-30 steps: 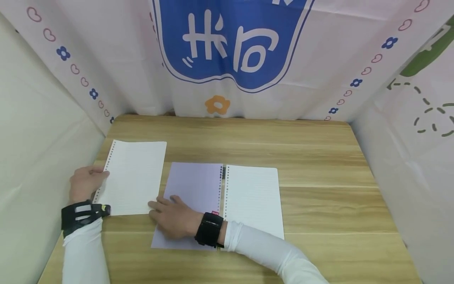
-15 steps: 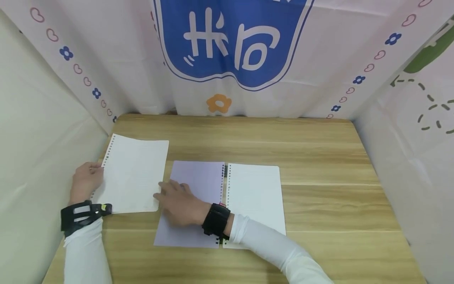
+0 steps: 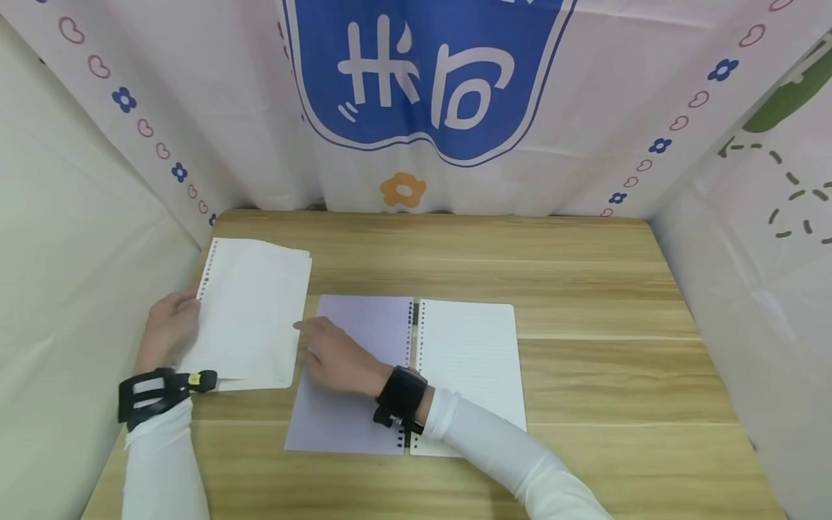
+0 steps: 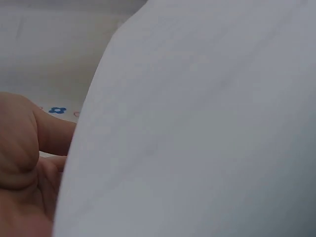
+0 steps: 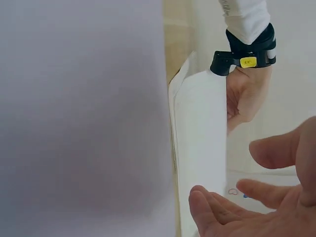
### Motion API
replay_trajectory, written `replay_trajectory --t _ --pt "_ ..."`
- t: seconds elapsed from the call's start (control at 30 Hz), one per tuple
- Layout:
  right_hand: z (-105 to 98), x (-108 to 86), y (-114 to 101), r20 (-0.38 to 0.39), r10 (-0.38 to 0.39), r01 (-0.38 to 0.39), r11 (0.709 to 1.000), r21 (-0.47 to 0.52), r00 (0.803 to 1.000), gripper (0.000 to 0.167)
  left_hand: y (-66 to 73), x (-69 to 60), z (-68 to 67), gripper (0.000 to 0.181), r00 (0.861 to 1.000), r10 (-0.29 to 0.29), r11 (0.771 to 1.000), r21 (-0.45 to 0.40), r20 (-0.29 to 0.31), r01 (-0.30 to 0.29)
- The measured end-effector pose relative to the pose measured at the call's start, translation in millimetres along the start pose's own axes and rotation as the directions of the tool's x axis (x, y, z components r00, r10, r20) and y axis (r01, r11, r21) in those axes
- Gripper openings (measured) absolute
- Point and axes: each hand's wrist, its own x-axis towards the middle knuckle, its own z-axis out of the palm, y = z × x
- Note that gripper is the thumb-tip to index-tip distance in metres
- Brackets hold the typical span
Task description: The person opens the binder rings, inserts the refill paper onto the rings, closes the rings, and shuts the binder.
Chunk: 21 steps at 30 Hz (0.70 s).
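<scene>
Sheets [image 3: 250,314] at the left of the surface [image 3: 585,390], between both hands, punched edge on the left. Nearest part: their bottom edge, a second layer peeking out; in the right wrist view that near end curls up. Purple cover [image 3: 351,422] and lined page [image 3: 471,361] lie side by side to the right, and we see wood in front of both.

Left hand [image 3: 170,328] is at the punched edge; paper hides its fingertips, so we cannot tell if it pinches. Right hand [image 3: 338,357] is over the cover, thumb spread away from loosely bent fingers, nothing held that we can see; one fingertip reaches the sheets' right edge, contact unclear.

Changed in the last second: sheets sit a bit farther up the surface, right hand has gone from their near right corner to about halfway along that edge, and the top right corner now shows stepped layers. We judge the stack is loose and out of line, not settled.

Edges: sheets are close to the surface's left edge, so we count little room there, and only a narrow gap to the cover. More room beyond the top edges; widest right of the page. Past the far edge hangs a printed cloth [image 3: 422,133].
</scene>
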Motion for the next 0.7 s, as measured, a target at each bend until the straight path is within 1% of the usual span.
replay_trajectory --t 0.1,0.2,0.27,0.37,0.47,0.53,0.6,0.7 --pt "1.3 3.7 1.8 -0.002 0.042 -0.042 0.995 0.090 0.999 0.054 6.2 -5.1 -0.3 0.067 1.000 0.020 1.000 -0.011 0.003 -0.020" --pt "4.7 6.9 5.0 -0.002 0.086 -0.084 0.976 0.201 0.996 0.057 14.5 -11.5 0.1 0.068 0.998 0.057 0.998 -0.024 0.007 -0.057" --pt "6.9 8.9 7.3 -0.003 0.126 -0.119 0.947 0.298 0.992 0.060 21.2 -16.3 0.5 0.069 0.997 0.080 0.996 -0.033 0.011 -0.079" --pt "11.3 12.3 10.4 -0.011 0.195 -0.171 0.886 0.431 0.981 0.066 31.1 -22.5 1.1 0.070 0.994 0.108 0.993 -0.051 0.013 -0.108" --pt "13.8 15.3 11.1 -0.029 0.270 -0.216 0.825 0.523 0.962 0.071 40.4 -27.5 1.7 0.070 0.991 0.136 0.989 -0.064 0.010 -0.135" --pt "13.8 16.6 9.8 -0.043 0.313 -0.236 0.792 0.562 0.949 0.073 45.7 -30.2 2.1 0.069 0.989 0.148 0.987 -0.064 0.009 -0.147" --pt "13.2 17.8 8.1 -0.062 0.343 -0.242 0.770 0.591 0.937 0.071 48.9 -31.6 2.5 0.068 0.988 0.153 0.986 -0.060 0.010 -0.153" --pt "12.9 19.5 6.0 -0.087 0.367 -0.240 0.752 0.614 0.926 0.067 48.9 -31.6 3.8 0.068 0.990 0.138 0.988 -0.071 0.014 -0.137"
